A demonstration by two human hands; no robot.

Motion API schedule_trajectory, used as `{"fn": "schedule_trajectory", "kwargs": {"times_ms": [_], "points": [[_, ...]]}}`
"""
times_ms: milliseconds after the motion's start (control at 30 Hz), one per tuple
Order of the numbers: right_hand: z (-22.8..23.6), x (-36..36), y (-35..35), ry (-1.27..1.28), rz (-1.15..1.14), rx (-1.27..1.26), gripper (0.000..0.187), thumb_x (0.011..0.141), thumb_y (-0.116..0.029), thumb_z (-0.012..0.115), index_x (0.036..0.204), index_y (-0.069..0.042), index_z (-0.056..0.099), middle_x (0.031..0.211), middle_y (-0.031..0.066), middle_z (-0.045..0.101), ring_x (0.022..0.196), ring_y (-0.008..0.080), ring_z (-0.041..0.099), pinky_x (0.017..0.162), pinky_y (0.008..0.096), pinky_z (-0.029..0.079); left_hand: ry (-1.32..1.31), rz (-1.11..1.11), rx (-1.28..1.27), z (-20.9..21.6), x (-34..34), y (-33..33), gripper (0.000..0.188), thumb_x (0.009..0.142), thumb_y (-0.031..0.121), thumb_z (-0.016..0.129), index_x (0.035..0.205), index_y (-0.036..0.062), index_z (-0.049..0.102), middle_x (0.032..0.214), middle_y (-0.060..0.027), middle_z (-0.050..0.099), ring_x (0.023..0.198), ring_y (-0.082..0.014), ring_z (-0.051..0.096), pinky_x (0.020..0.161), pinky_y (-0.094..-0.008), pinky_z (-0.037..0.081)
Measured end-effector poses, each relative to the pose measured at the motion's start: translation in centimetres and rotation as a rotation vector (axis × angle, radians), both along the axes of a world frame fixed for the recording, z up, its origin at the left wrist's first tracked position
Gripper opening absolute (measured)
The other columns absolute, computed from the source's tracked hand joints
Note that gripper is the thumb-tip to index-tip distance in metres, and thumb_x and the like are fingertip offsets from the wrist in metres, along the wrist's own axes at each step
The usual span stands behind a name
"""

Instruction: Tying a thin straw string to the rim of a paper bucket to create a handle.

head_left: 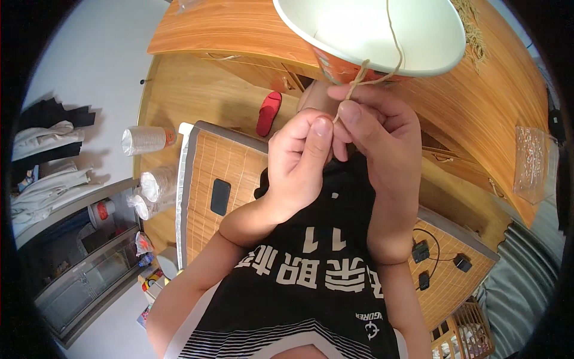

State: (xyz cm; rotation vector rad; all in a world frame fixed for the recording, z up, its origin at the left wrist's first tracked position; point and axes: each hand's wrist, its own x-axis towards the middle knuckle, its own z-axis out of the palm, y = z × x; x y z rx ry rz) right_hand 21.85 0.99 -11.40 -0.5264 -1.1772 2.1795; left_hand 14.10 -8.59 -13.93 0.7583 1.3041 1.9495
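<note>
In front of my chest, both hands are closed on a thin tan cord [359, 76]. My left hand [296, 164] pinches its lower end between thumb and index finger. Just beside it, my right hand [385, 134] grips the cord a little higher, the thumb pressed against the fingers. Above the hands the cord forms a small loop with a crossing, and one strand runs up over the rim into a large bucket [341, 33]. White inside and orange-red outside, the bucket stands at the desk's near edge. The very tip of the cord is hidden by my fingers.
The wooden desk [227, 27] curves across the top, with a bundle of tan cord [471, 30] right of the bucket and a clear plastic packet [530, 161] farther right. A phone [220, 197] and black chargers [421, 251] lie on the mat. A red slipper [269, 113] and stacked cups [146, 140] are on the left.
</note>
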Motion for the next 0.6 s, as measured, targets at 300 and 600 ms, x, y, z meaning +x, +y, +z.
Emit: {"fn": "schedule_trajectory", "kwargs": {"times_ms": [300,600], "points": [[-0.6,0.1,0.2,-0.033,-0.010,-0.010,0.013,0.081,-0.005,0.072,0.090,0.000,0.064,0.071,0.0016,0.063,0.052,0.0057,0.049,0.047,0.0188,0.034,-0.089,-0.231,0.042,-1.3,-0.8,-0.9,0.035,0.104,0.028,0.039,0.092,0.0016,0.059,0.068,-0.0001,0.057,0.054,-0.0022,0.039,0.051,-0.0172,0.031],[-1.3,0.0,0.8,-0.056,-0.015,0.087,0.018,0.077,-0.005,0.076,0.087,-0.004,0.062,0.068,-0.0058,0.056,0.057,0.0005,0.042,0.055,0.0164,0.033,0.615,0.319,0.050,-1.5,-0.8,0.9,0.040,0.073,-0.007,0.074,0.110,-0.0007,0.060,0.089,-0.0055,0.067,0.051,-0.0035,0.049,0.046,-0.0187,0.040]]}}
